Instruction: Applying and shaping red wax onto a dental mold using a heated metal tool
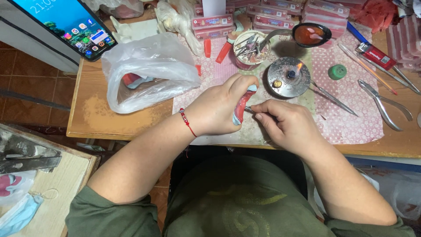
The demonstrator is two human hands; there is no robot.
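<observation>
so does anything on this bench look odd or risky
Yes: the round metal spirit burner is lit, its small flame close above the left hand and right hand working a red wax piece. A crumpled clear plastic bag lies nearby on the wooden table.

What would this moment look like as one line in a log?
left hand: holds red model | right hand: holds thin metal tool against it | burner: lit | pliers: on table

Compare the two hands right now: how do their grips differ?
The left hand wraps its whole fist around a red and pale blue piece, while the right hand pinches a thin metal tool in its fingertips. The left hand wears a red bracelet; the right wrist is bare. Both meet at the table's front edge, near the lit burner.
</observation>
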